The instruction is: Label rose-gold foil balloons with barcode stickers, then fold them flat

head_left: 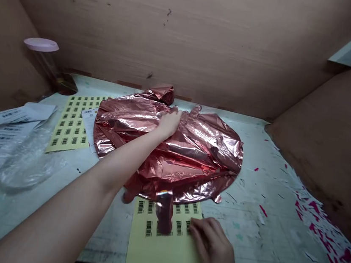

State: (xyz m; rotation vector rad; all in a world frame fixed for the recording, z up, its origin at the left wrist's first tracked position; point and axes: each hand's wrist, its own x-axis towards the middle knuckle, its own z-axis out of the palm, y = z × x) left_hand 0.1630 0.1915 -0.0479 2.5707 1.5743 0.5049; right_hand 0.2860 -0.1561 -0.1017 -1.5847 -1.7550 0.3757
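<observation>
A shiny rose-red foil balloon point(167, 147), deflated and wrinkled, lies spread over the middle of the table, with small tabs sticking out at its edge. My left hand point(168, 123) reaches across and rests on its upper part, fingers apart against the foil. Under the balloon's near edge lies a yellow sheet of barcode labels point(160, 257); one foil tab hangs over it. At the sheet's right side my right hand point(212, 247) is closed, thumb and fingertips pinched on a barcode label near its edge. The label is mostly hidden by the fingers.
Another yellow label sheet point(74, 123) lies to the left, beside printed papers point(4, 140) and a clear plastic bag point(28, 156). A clear tube with a pink lid point(42, 44) stands back left. Pink and white scraps point(323, 226) litter the right. Brown board walls point(186, 43) enclose the table.
</observation>
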